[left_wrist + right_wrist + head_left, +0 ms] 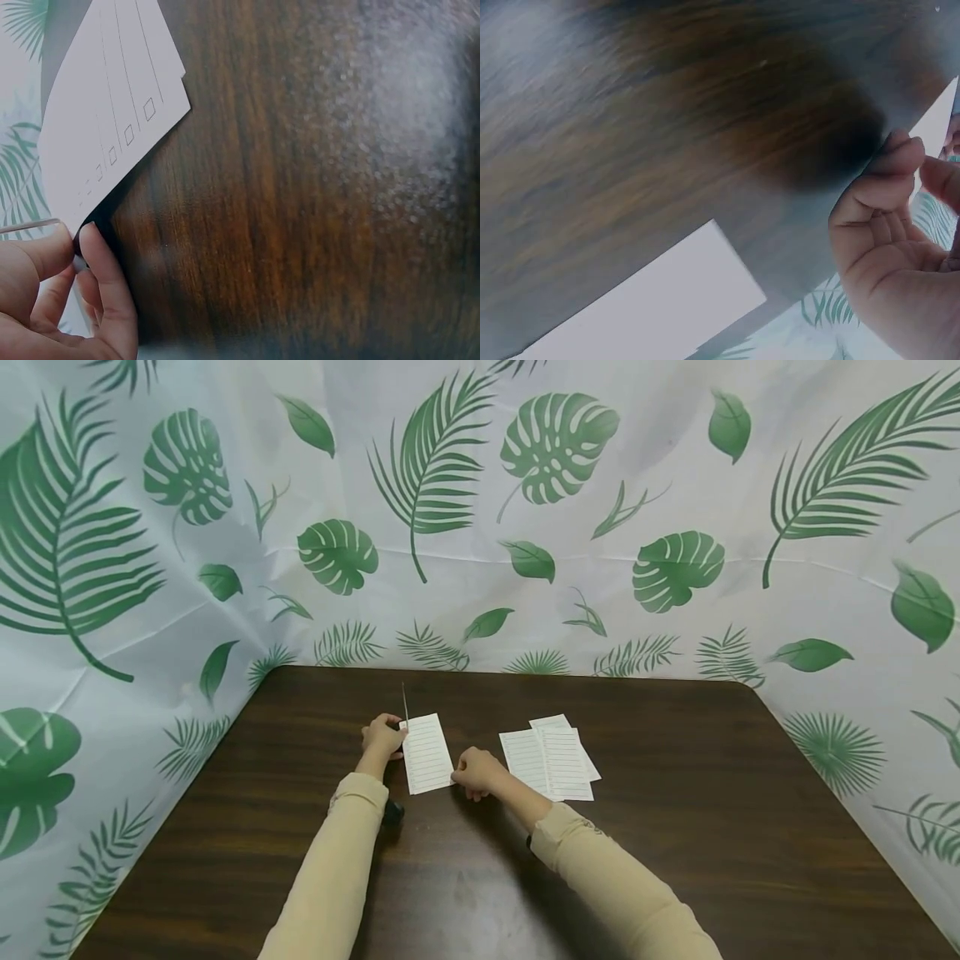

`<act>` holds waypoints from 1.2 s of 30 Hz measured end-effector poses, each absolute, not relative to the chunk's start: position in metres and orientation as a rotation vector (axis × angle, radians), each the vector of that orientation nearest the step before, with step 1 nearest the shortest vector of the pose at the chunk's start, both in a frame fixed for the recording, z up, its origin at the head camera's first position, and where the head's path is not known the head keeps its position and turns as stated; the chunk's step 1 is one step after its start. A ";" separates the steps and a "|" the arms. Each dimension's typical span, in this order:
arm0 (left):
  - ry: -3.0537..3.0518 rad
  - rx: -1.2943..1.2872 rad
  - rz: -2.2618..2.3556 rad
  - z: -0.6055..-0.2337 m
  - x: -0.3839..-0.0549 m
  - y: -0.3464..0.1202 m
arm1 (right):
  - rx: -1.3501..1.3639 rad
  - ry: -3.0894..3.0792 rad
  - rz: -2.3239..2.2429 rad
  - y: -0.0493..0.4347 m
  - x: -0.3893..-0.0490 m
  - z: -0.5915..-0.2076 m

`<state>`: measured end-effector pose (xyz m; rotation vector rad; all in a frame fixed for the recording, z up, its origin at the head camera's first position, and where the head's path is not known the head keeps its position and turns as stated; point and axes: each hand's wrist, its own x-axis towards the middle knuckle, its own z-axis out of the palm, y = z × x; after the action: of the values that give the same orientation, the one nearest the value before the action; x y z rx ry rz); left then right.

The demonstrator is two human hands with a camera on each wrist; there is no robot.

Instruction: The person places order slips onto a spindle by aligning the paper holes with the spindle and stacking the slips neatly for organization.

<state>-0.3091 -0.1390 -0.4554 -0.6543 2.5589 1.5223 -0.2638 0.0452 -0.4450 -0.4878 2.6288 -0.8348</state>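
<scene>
White checklist sheets [427, 753], printed with lines and small boxes, are held just above the dark table. My left hand [382, 739] pinches their left edge between thumb and fingers. A thin, pale strip [405, 703] rises from that grip; whether it is a sheet seen edge-on, I cannot tell. At the lower right corner, my right hand [480, 771] pinches the same sheets. In the left wrist view, two edges of the sheets [124, 97] lie slightly offset.
Several more lined sheets [567, 764] lie overlapping on the table [675, 827], right of my right hand. A white curtain [465, 468] with green leaves hangs behind the table and along its sides.
</scene>
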 end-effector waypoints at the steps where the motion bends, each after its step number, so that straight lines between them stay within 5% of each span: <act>1: 2.561 -0.651 1.521 -0.455 -0.309 -0.139 | -0.500 2.620 -0.841 0.047 -0.265 -0.445; 36: 2.664 -0.578 1.416 -0.464 -0.307 -0.143 | -0.999 2.435 -0.662 0.113 -0.256 -0.433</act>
<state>-0.3073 -0.1426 -0.4636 -0.5783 2.6640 1.4163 -0.2564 0.1127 -0.4330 -0.9986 2.4348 -0.6617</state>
